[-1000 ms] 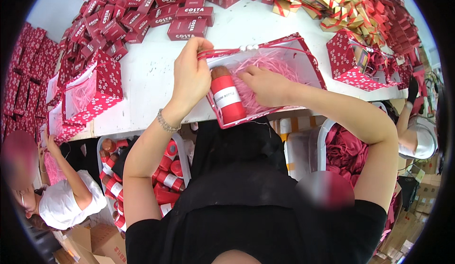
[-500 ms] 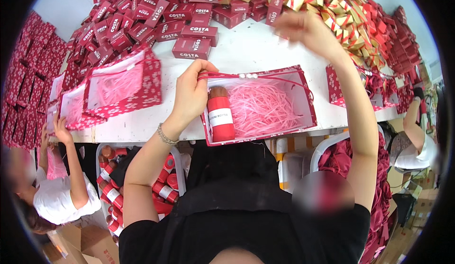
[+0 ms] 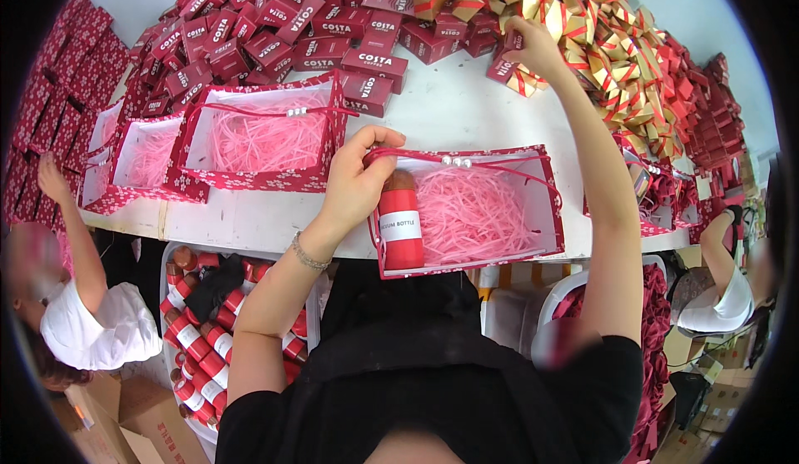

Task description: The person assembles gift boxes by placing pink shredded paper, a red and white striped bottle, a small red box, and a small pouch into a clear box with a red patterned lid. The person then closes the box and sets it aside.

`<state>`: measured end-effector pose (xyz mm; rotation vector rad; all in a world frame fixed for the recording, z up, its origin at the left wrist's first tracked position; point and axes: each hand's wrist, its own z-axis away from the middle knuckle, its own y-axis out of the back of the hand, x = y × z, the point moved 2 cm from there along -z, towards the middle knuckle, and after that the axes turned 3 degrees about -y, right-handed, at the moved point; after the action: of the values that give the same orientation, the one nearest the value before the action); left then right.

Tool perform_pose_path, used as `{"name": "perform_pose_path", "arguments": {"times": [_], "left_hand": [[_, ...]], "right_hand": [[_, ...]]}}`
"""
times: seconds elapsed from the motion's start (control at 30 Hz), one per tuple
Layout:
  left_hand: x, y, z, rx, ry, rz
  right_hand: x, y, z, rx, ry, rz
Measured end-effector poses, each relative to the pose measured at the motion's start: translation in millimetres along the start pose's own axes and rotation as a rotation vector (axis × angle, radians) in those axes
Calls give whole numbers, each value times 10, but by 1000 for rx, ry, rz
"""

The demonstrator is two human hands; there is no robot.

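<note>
A red floral gift bag (image 3: 468,268) stands at the table's front edge, its open top facing up. Inside lie pink shredded paper (image 3: 474,213) and a red bottle (image 3: 404,252) with a brown cap and a white label, against the left end. My left hand (image 3: 359,177) is closed on the bag's upper left corner and its red cord handle (image 3: 433,160), which has white beads. At the back, beside the heaps, my right hand (image 3: 537,52) has its fingers closed on a small dark red box (image 3: 504,66); the fingertips are partly hidden.
Several paper-filled floral bags (image 3: 258,178) stand left. Dark red boxes (image 3: 337,21) and gold ribboned boxes (image 3: 603,64) are heaped behind. Below the table are a bin of red bottles (image 3: 193,343) and a bin of dark red fabric (image 3: 653,339). Co-workers (image 3: 104,331) sit on both sides.
My right hand has come down onto a small dark red box and closed on it. My left hand keeps its grip on the bag. At left, a co-worker's hand has left the filled bags.
</note>
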<state>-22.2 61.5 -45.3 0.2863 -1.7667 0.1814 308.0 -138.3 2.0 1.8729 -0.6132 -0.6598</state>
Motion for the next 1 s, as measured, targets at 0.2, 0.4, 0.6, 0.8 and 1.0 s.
{"name": "perform_pose_path", "arguments": {"times": [0.2,0.4,0.6,0.8,1.0], "left_hand": [[387,6,-197,-234,-369,-439],[519,-166,-418,-211,-451,-636],[557,-230,-435,-356,-113,-106],[364,-190,-517,-328,-470,-501],[258,-256,-489,-295,-501,-829]], "right_hand": [[-845,985,939,-93,35,-908],[-1274,1149,1600,-121,192,-970],[-1515,1066,1904,-244,168,-791],[-1630,845,1898,-109,355,-302],[-1612,633,1889,-191,242,-422]]}}
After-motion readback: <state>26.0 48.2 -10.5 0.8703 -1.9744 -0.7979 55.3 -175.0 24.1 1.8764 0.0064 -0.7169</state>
